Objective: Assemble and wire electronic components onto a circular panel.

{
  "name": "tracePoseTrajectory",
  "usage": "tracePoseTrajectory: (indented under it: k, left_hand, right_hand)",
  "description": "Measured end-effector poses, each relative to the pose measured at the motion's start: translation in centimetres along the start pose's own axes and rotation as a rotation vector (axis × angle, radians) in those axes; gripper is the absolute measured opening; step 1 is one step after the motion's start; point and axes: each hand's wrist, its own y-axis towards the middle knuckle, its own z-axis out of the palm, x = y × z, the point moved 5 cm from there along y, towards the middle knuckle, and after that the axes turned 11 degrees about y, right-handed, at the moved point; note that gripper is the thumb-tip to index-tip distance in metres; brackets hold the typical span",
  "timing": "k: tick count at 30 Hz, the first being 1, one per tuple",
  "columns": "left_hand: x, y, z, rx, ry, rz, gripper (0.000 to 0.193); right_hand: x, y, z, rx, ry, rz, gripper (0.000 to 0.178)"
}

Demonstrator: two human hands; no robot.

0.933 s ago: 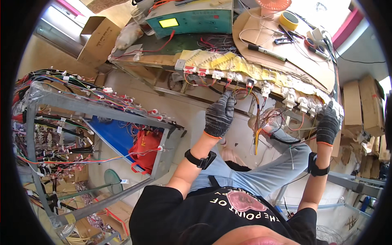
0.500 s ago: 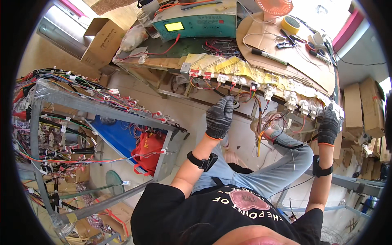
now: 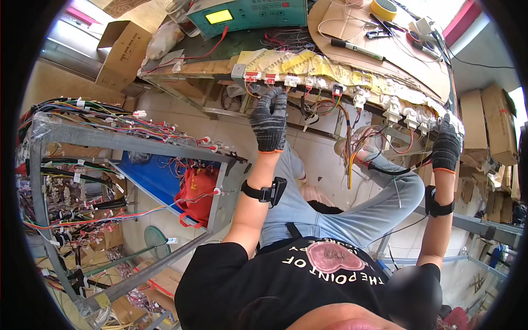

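Observation:
My left hand [image 3: 269, 122], in a dark striped knit glove, is raised to the left part of a row of connectors along the bench edge. Its fingers are bent together just below a red-and-white connector [image 3: 270, 78] and beside a white connector [image 3: 291, 81]; anything between the fingertips is hidden. My right hand [image 3: 446, 144], gloved alike, reaches up with fingers stretched at the row's right end, touching or close to the white connectors there. Between the hands hang a bundle of coloured wires [image 3: 347, 137] and a white connector [image 3: 360, 99].
A teal tester [image 3: 250, 19] with a lit yellow screen stands on the bench. A marker [image 3: 357, 49], pliers [image 3: 379, 34] and yellow tape roll [image 3: 384, 9] lie on cardboard. Left is a metal rack [image 3: 132, 142] draped with wire harnesses; a red bag [image 3: 196, 190] lies beside it.
My left hand has moved left and up, from the dark cable hanging mid-row to the connectors further left. My right hand stays at the row's right end. The whole view has shifted slightly.

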Motion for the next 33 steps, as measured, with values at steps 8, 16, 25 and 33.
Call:
tracePoseTrajectory:
  k: [8,16,25,33]
  left_hand:
    - [1.8,0.3,2.2,0.036,-0.171,-0.069,0.013]
    - [2.2,0.0,4.1,0.013,-0.511,-0.285,0.015]
    - [1.6,-0.2,4.1,0.086,-0.486,-0.421,0.014]
    - [1.8,0.1,4.5,0.06,-0.607,-0.396,0.014]
  right_hand:
    - [0.3,-0.2,-1.2,-0.168,0.122,0.0,0.043]
    - [1.5,-0.3,-1.5,0.13,-0.078,0.072,0.043]
    - [0.7,-0.7,-0.7,-0.094,-0.133,-0.072,0.035]
    - [0.2,-0.3,-0.2,0.056,-0.112,0.026,0.041]
